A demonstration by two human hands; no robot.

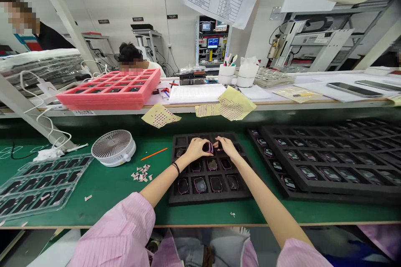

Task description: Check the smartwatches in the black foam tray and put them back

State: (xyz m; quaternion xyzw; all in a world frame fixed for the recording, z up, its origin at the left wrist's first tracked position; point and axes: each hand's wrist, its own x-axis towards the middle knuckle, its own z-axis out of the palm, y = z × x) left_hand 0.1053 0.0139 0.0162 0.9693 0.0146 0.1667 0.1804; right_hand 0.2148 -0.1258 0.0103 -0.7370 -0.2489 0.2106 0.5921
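Note:
My left hand (198, 148) is closed around a small smartwatch case (209, 147) with a dark face and a pinkish rim, held above the far rows of a black foam tray (209, 198). Close beside it, my right hand (226, 146) has its fingers pinched together at a small dark piece, too small to name. Square pockets in the tray hold several more rounded-square watch cases (200, 184), some with pink rims. Both forearms reach across the tray, hiding some of its pockets.
Stacked black foam trays (332, 185) with similar devices lie right. At left are a white round fan (113, 148), an orange stick (154, 154), small pale scraps (142, 173) and a clear plastic tray (44, 183). A pink foam tray (106, 102) stands on the shelf.

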